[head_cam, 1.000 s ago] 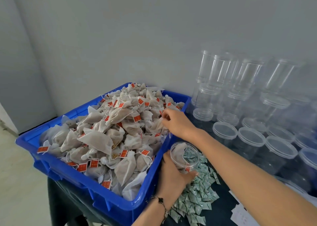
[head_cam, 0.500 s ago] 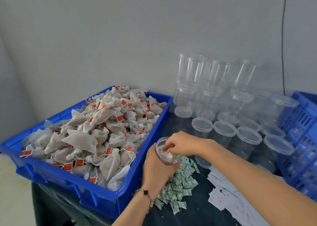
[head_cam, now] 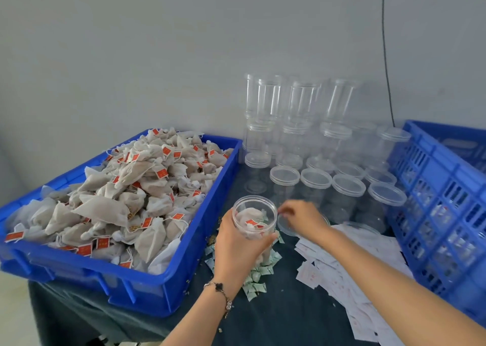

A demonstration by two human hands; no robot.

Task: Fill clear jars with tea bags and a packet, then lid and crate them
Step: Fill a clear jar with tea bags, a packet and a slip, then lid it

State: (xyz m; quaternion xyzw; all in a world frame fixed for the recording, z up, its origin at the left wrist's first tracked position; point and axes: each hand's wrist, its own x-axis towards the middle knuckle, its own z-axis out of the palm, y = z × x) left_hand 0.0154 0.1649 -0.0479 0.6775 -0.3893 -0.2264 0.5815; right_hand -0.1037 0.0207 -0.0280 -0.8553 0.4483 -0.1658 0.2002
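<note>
My left hand (head_cam: 235, 245) grips a clear jar (head_cam: 254, 218) upright above the dark table, open at the top, with several tea bags and their red tags inside. Just right of the jar, my right hand (head_cam: 302, 220) lies over a loose clear lid (head_cam: 286, 230) on the table. Its blurred fingers curl round the lid's near-left rim. The heap of tea bags (head_cam: 136, 188) fills a blue bin (head_cam: 219, 188) on the left. Small green-and-white packets (head_cam: 259, 276) lie scattered under the jar.
Several empty lidded clear jars (head_cam: 315, 181) stand in rows behind my hands, some stacked against the grey wall. A blue slotted crate (head_cam: 434, 188) holding filled jars stands at the right. White paper sachets (head_cam: 342, 277) are strewn under my right forearm.
My right hand left the tea bag heap, put tea bags into the jar, then moved right onto the loose lid. My left hand has kept hold of the jar.
</note>
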